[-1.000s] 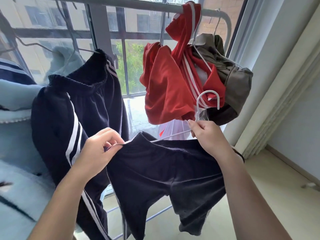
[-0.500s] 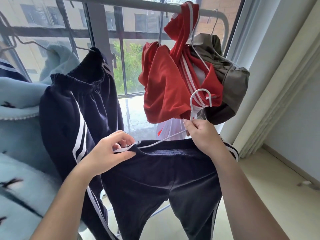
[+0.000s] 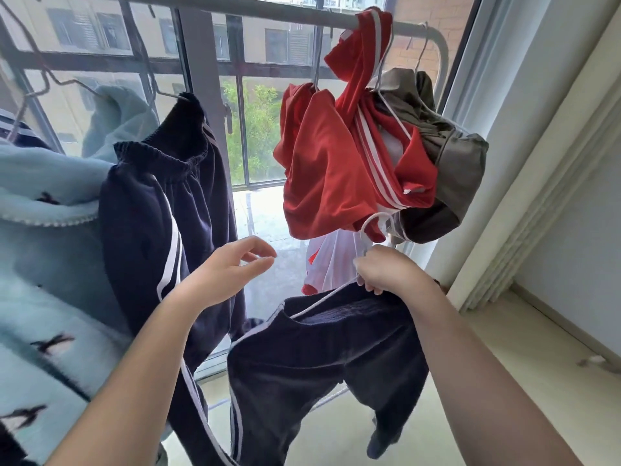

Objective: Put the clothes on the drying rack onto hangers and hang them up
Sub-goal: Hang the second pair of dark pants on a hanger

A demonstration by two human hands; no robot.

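Navy trousers on hanger pinched in right hand, left hand raised, fingers loose, empty

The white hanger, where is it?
Head view, right of centre: the right hand grips the hanger just below the red clothes, one end tucked inside the dark trousers.

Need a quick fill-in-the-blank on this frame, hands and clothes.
1. The right hand grips a white ___.
2. The left hand holds ___.
3. The pants hanging below the right hand are ___ with white stripes.
4. The garment draped directly over the rail is ___.
Missing: hanger; nothing; navy; red.
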